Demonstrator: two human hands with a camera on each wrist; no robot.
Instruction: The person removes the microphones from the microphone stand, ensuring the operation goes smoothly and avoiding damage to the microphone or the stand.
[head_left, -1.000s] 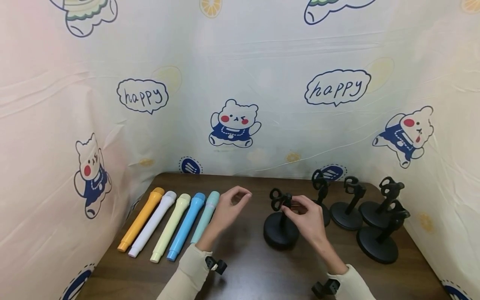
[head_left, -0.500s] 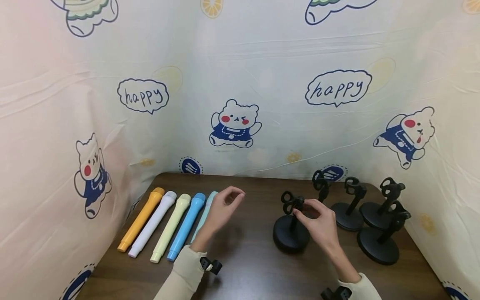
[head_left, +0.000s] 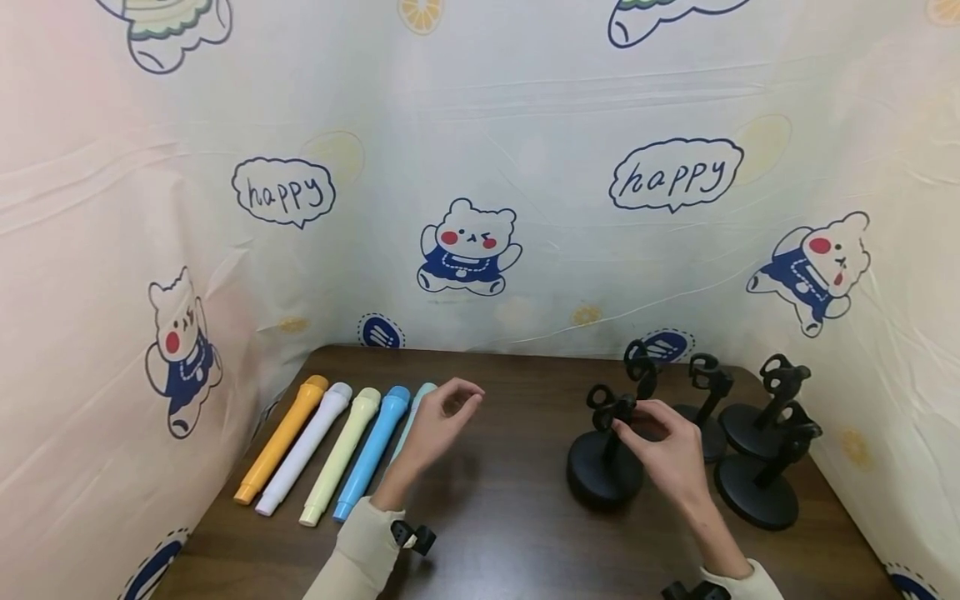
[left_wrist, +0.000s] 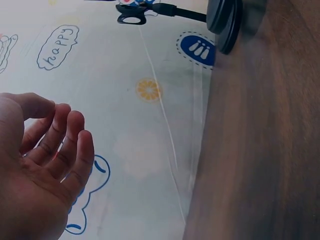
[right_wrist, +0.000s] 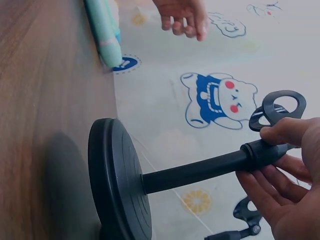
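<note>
A black desktop microphone stand (head_left: 609, 454) with a round base and a looped clip on top stands at right of centre. My right hand (head_left: 671, 454) pinches it just below the clip with thumb and fingers, plain in the right wrist view, where the base (right_wrist: 120, 180) is near the tabletop. Whether the base touches the table, I cannot tell. My left hand (head_left: 438, 425) hovers with loosely curved fingers and holds nothing. It partly hides a teal microphone-shaped stick (head_left: 411, 421); in the left wrist view its palm (left_wrist: 35, 195) shows bare.
Left of my left hand lie orange (head_left: 281, 442), white (head_left: 306, 450), pale yellow (head_left: 341, 457) and blue (head_left: 372, 454) microphone-shaped sticks in a row. Several more black stands (head_left: 757, 492) are grouped at the right. A printed cloth (head_left: 525, 108) hangs round the wooden table (head_left: 502, 517).
My right hand has moved to the right with the stand in its grip, closer to the other stands. The left hand has drifted slightly left.
</note>
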